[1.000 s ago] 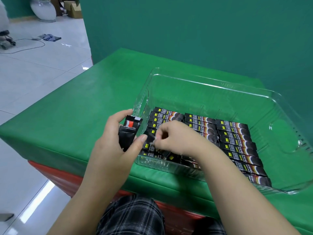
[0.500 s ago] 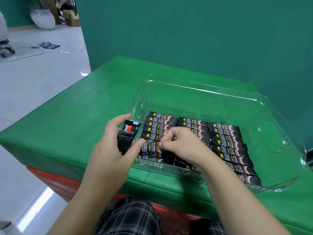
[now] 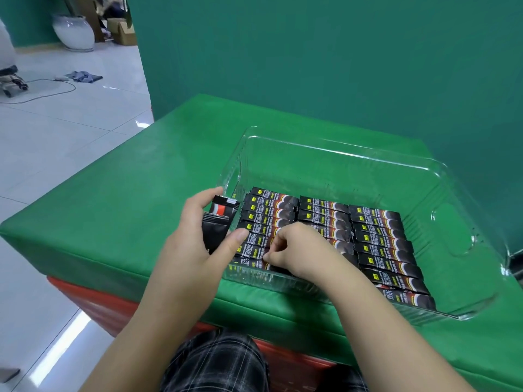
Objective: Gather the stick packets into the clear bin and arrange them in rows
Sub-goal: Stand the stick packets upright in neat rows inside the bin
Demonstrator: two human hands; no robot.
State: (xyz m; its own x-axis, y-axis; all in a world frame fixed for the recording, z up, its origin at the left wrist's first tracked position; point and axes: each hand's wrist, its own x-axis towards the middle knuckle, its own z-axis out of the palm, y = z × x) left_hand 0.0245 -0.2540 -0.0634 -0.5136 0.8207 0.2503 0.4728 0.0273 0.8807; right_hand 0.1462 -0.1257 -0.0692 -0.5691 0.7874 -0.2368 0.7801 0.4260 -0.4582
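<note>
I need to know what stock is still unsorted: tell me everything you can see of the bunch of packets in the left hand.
The bunch of packets is a small stack of black foil-looking sticks, at least two, one showing a red and white patch near its crimped top end. It stands roughly upright, held off the green table just outside the clear bin, at its near-left corner. The left hand grips it, fingers behind and thumb across the front. Its lower ends are hidden by the hand.

One clear bin (image 3: 334,142) holds three rows of stick packets (image 3: 376,239): about eight in the row at its right side, perhaps seven at its left, the middle row partly hidden. Two spare packets (image 3: 216,227) stand just outside its left wall.
</note>
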